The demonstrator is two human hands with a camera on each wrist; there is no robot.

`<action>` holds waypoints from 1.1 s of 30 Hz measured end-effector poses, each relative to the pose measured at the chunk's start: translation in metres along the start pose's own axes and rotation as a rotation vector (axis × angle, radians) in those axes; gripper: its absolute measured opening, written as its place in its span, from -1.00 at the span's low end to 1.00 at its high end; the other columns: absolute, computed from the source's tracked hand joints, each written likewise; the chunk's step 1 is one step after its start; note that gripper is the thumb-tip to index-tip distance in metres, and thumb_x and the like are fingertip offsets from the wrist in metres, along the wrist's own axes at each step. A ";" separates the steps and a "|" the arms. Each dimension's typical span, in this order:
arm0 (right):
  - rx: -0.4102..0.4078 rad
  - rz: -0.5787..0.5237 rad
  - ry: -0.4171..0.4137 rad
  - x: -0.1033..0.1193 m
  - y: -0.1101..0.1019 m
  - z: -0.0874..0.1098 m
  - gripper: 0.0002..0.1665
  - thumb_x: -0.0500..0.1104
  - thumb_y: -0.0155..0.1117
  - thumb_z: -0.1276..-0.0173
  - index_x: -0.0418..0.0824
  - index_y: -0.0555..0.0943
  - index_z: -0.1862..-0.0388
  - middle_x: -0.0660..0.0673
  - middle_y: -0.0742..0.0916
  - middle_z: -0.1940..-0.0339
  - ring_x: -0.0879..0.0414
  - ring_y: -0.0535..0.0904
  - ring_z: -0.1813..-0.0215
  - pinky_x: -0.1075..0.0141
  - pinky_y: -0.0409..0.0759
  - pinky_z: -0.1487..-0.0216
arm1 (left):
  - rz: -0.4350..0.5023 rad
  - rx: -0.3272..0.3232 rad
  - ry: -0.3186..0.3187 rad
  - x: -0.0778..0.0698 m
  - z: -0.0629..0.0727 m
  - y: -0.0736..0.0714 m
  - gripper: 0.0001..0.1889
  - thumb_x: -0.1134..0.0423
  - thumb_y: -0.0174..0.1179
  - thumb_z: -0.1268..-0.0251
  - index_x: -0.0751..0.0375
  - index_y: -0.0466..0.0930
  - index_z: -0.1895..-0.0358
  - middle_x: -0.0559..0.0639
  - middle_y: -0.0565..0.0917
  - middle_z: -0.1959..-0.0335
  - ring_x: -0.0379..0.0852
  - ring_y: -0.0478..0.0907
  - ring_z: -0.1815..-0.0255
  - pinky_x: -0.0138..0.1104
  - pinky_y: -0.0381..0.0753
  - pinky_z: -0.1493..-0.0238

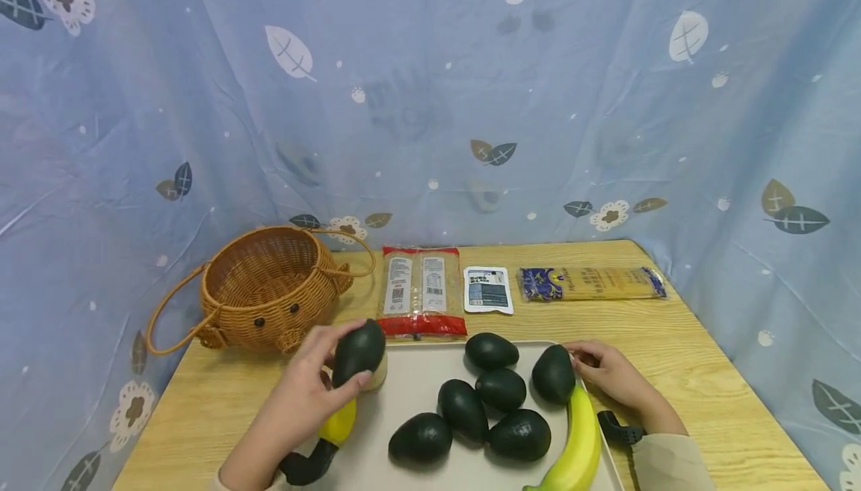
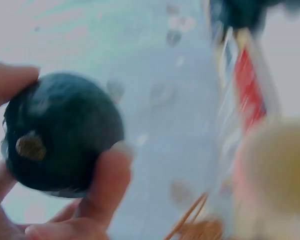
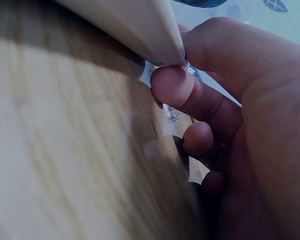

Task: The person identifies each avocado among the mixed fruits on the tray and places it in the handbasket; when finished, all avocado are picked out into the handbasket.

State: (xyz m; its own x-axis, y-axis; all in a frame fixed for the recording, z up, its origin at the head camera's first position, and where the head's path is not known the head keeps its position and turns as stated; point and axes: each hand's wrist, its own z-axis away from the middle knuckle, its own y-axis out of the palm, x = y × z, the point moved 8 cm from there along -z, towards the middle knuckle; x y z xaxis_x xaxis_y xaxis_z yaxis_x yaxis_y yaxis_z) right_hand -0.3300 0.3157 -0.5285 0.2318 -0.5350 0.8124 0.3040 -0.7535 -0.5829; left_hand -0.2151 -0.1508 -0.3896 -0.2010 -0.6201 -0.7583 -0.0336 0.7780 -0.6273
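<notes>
My left hand (image 1: 312, 379) holds a dark green avocado (image 1: 359, 353) between thumb and fingers, above the tray's far left part. In the left wrist view the avocado (image 2: 65, 135) shows its brown stem end. My right hand (image 1: 612, 373) pinches the rim of the white tray (image 1: 430, 360) near its far right corner; the right wrist view shows thumb and forefinger on the tray's edge (image 3: 155, 40). Several more avocados (image 1: 421, 439) lie on the tray. A banana (image 1: 580, 446) lies along its right side. Beside the left hand is a partly hidden yellow thing (image 1: 339, 422).
A pale rounded thing (image 1: 380, 373) sits behind the held avocado. The wicker basket (image 1: 269, 319) with two handles stands at the back left. Behind the tray lie a red-ended clear packet (image 1: 422, 293), a small white packet (image 1: 487, 289) and a long yellow-and-blue packet (image 1: 592, 283). Curtains hang behind.
</notes>
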 end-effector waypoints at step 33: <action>0.028 -0.051 -0.008 0.004 0.003 0.001 -0.62 -0.23 0.22 -0.62 -0.34 0.63 -0.31 -0.15 0.65 0.13 0.14 0.47 0.22 0.32 0.49 0.27 | -0.548 -0.340 -0.169 0.087 -0.071 -0.122 -0.21 -0.04 0.29 -0.50 -0.06 0.14 -0.68 0.54 0.23 -0.38 0.38 0.58 0.40 0.13 0.56 0.48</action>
State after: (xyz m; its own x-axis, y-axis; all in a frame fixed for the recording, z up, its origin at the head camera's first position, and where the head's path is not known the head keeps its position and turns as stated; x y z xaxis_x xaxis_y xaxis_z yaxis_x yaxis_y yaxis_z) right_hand -0.3274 0.3121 -0.5271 0.2229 -0.4933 0.8408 0.3417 -0.7683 -0.5413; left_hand -0.2976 -0.2928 -0.3661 0.0887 -0.9205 -0.3805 -0.3999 0.3169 -0.8600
